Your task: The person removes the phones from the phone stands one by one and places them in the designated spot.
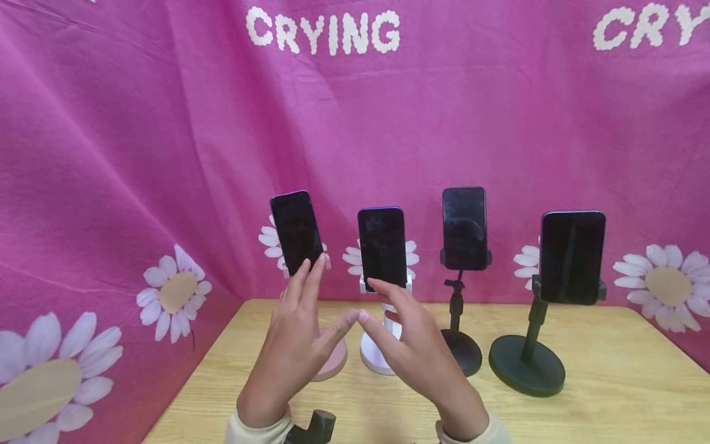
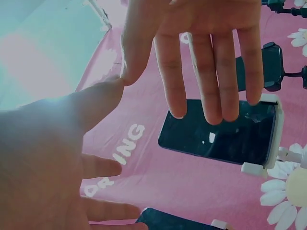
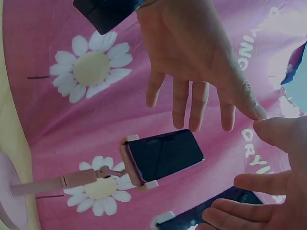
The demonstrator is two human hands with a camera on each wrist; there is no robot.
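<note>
My left hand (image 1: pixel 294 339) and right hand (image 1: pixel 421 345) are raised over the table, fingers extended and spread. Their thumb tips meet between them, as the left wrist view also shows, with the right hand (image 2: pixel 206 28) above and the left hand (image 2: pixel 43 163) at lower left. Behind the left fingers stands a smartphone (image 1: pixel 296 225) tilted in a pink phone stand (image 1: pixel 333 364). A second smartphone (image 1: pixel 383 243), in a white phone stand (image 1: pixel 374 356), is behind the right fingers. Both hands hold nothing; whether any finger touches a phone cannot be told. The phone screens are dark.
To the right, two more smartphones (image 1: pixel 465 225) (image 1: pixel 573 256) stand upright in black phone stands (image 1: pixel 466 351) (image 1: pixel 529 367). A wooden table (image 1: pixel 621 370) bears the stands. Pink cloth (image 1: pixel 499 111) with daisies and white lettering hangs behind. A black device (image 1: pixel 318 425) sits at the left wrist.
</note>
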